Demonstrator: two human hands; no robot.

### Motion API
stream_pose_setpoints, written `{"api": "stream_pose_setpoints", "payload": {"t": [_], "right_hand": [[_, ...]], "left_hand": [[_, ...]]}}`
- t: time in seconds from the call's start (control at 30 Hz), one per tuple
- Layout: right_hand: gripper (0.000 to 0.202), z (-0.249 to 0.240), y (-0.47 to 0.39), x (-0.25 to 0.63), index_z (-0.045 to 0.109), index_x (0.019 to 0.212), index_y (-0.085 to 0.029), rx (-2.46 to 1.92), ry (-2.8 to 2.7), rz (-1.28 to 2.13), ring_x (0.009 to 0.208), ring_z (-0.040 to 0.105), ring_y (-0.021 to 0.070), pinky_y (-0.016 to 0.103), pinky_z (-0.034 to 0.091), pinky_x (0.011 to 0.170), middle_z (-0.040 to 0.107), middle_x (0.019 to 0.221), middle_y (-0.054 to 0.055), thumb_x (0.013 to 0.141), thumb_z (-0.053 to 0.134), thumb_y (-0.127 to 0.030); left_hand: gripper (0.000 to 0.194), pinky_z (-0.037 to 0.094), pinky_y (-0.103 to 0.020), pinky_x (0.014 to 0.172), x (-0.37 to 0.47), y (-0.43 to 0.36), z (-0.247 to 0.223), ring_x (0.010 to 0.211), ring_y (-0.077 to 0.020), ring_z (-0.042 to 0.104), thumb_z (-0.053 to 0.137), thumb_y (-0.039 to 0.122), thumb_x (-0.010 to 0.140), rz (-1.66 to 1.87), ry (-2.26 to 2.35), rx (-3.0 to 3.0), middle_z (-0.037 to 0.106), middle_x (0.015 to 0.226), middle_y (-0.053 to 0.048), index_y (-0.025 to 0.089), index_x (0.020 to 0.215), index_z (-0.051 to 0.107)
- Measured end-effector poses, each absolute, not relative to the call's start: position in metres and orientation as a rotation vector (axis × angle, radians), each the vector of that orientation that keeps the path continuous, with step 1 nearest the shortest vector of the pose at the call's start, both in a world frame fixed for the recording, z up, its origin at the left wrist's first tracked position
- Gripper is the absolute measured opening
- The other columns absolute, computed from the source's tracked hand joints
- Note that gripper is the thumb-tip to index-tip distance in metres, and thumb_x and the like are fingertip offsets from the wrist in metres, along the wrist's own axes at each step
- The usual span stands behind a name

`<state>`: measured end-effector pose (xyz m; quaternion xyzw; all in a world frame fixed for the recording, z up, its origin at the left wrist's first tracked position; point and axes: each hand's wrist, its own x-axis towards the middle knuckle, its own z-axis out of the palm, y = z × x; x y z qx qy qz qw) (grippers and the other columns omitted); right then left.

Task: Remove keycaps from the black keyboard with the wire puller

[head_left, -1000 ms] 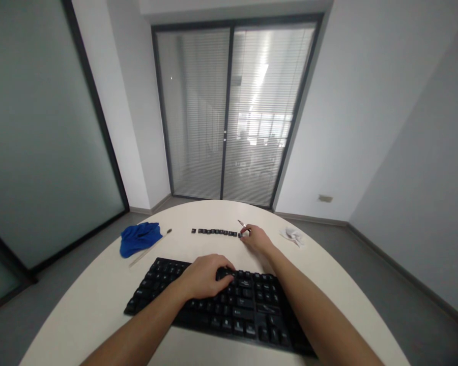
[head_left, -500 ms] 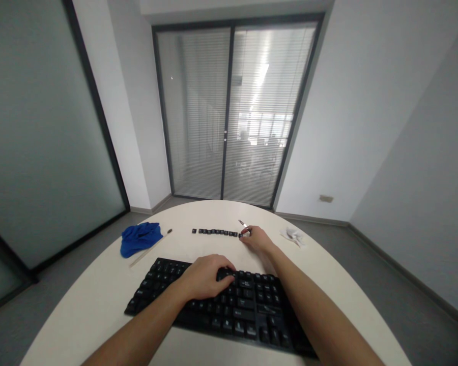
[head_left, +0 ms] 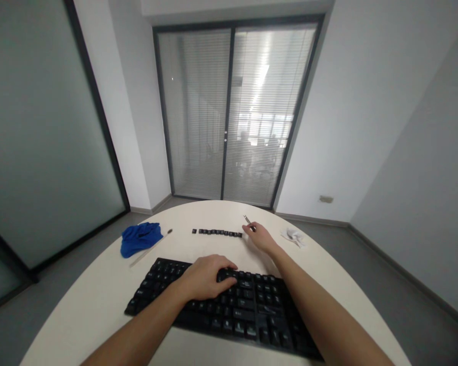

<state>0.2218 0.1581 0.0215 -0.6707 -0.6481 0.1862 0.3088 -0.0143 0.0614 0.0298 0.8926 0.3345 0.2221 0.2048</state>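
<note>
Pale walls (head_left: 366, 101) and two blind-covered glass panels (head_left: 194, 112) rise beyond the person's fingers, and one table (head_left: 80, 305), white and round-edged, spreads beneath them. Two hands are over it. One black keyboard (head_left: 244, 305) lies under the left hand (head_left: 204, 277), which is set palm down on the keys; its thumb and forefinger stand apart, with a patch of the keyboard between them. How the other left fingers lie cannot be told, since the back of the hand hides them. The keyboard extends to both sides of those fingers.

The right hand (head_left: 260, 236) is beyond and to the right of the left fingertips. Its thumb and fingers are closed together on one slim tool (head_left: 247, 219), whose pale tip juts past the fingertips, away from the person; the other end is hidden in the hand. Just left of the right fingertips ends one row of keycaps (head_left: 221, 232), around ten, too small to count surely. One lone keycap (head_left: 194, 231) sits past the row's far end, farthest from those fingers. Left of the left fingers lie one blue cloth (head_left: 139, 240) and, just beside it, one brush (head_left: 149, 249). Right of the right fingers, near but apart, lies one crumpled white cloth (head_left: 293, 237)
</note>
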Motion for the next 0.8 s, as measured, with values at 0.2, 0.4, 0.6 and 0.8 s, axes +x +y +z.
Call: {"api": "stream_pose_setpoints", "payload": {"t": [0.2,0.4,0.6,0.8], "right_hand": [[0.064,0.063,0.112,0.217,0.066,0.085,-0.016,-1.531,-1.773,0.539,0.075,0.062,0.0180,0.027,0.044,0.071,0.065,0.077,0.005,0.098,0.016,-0.054],[0.042,0.064,0.055,0.213,0.062,0.091,-0.018,-1.408,-1.890,0.651,0.058,0.057,0.0157,0.027,0.043,0.061,0.058,0.059,-0.001,0.094,0.038,-0.052],[0.024,0.041,0.037,0.215,0.051,0.099,-0.020,-1.261,-1.793,0.932,0.061,0.061,0.0158,0.025,0.046,0.058,0.062,0.065,-0.002,0.091,0.053,-0.042],[0.027,0.049,0.030,0.216,0.056,0.090,-0.019,-1.154,-1.943,0.844,0.080,0.061,0.0163,0.029,0.047,0.078,0.063,0.083,0.002,0.098,0.042,-0.040]], "left_hand": [[0.030,0.045,-0.032,0.089,-0.014,0.060,0.033,0.098,-0.0229,0.062,0.057,0.043,0.086,0.566,0.890,2.538,0.070,0.105,-0.004,0.026,0.109,0.068],[0.028,0.044,-0.033,0.089,-0.013,0.060,0.033,0.099,-0.0231,0.062,0.059,0.039,0.086,0.571,0.883,2.518,0.070,0.105,-0.003,0.027,0.110,0.068],[0.030,0.044,-0.033,0.090,-0.013,0.060,0.030,0.100,-0.0233,0.061,0.059,0.040,0.086,0.569,0.916,2.510,0.070,0.107,-0.003,0.028,0.112,0.067],[0.030,0.045,-0.033,0.091,-0.013,0.059,0.030,0.102,-0.0224,0.061,0.059,0.040,0.086,0.531,0.957,2.526,0.069,0.108,-0.002,0.028,0.112,0.066]]}}
